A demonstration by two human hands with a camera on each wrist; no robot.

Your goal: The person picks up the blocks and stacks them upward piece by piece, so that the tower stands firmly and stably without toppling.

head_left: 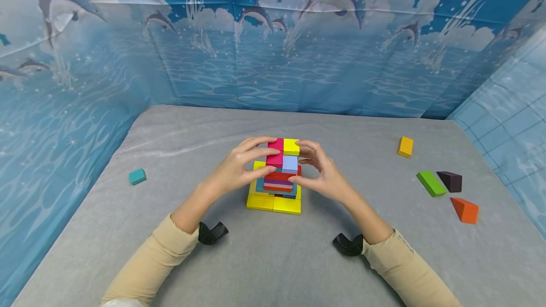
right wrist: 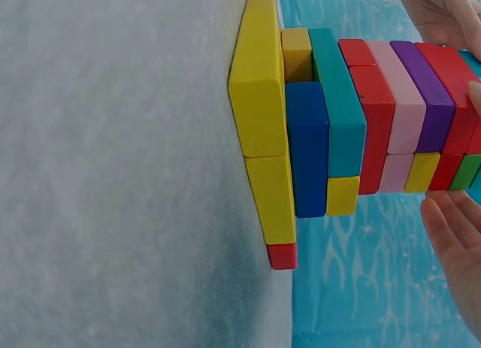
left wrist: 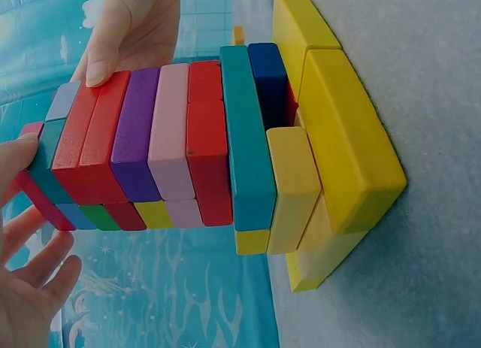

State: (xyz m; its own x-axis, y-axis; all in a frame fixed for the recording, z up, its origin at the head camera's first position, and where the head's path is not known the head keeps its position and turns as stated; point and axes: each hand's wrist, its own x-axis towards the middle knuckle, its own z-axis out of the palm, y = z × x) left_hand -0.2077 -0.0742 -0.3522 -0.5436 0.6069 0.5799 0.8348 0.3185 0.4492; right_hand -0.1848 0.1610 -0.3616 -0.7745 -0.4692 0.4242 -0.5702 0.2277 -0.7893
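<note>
A tall stack of wooden blocks (head_left: 278,174) stands on a base of yellow blocks (left wrist: 349,137). On its top are crimson blocks (head_left: 275,159) and a yellow block (head_left: 291,147). My left hand (head_left: 232,167) holds the upper left side: thumb at the front, index and middle fingers at the crimson blocks, other fingers spread. From the right, my right hand (head_left: 322,172) holds the stack, its thumb on the front of a red block (left wrist: 103,137) and its fingers along the side and top. Lower layers show a purple block (left wrist: 135,137) and a teal block (left wrist: 248,137).
A teal block (head_left: 137,176) lies at the left on the grey cloth (head_left: 204,269). At the right lie a yellow-orange block (head_left: 405,147), a green block (head_left: 431,184), a dark block (head_left: 452,182) and an orange block (head_left: 466,211). A dolphin-print curtain (head_left: 264,75) hangs behind.
</note>
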